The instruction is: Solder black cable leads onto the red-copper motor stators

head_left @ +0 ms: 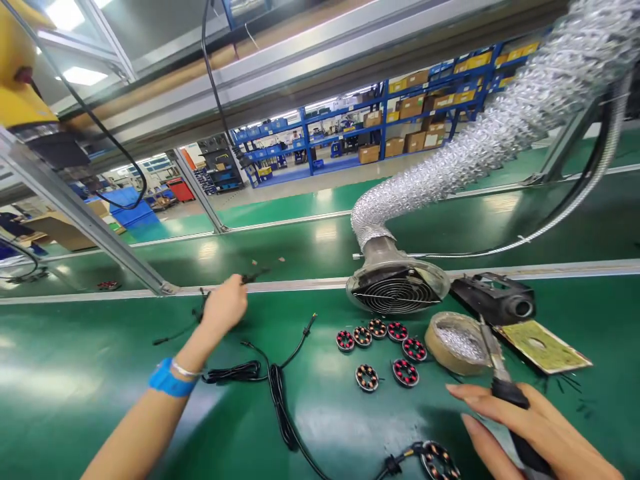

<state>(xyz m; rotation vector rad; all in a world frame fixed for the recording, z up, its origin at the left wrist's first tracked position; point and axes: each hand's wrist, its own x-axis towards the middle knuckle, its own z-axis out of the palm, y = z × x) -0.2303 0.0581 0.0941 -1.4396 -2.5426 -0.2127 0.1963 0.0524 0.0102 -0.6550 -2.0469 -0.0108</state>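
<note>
My right hand [555, 427] is wrapped around the dark handle of a soldering iron [501, 373]. Its metal tip points up and away, over the edge of a tape roll [457, 341] filled with shiny metallic shavings. My left hand [226, 308], reaching far left near the bench's back rail, is closed on a thin dark object [255, 275] whose kind is unclear. Beside that wrist lies a bundled black cable [235, 372]; another coiled cable [281, 407] runs to a ring-shaped coil part [439, 461] at the bottom edge. Several similar ring parts [405, 373] lie mid-bench.
A fume extraction hood [397, 287] on a silver flexible duct [440, 167] stands at the back. Right of it sit a black soldering-iron stand [495, 299] and a yellowish sponge in a tray [543, 347]. A metal frame post [95, 207] rises at left.
</note>
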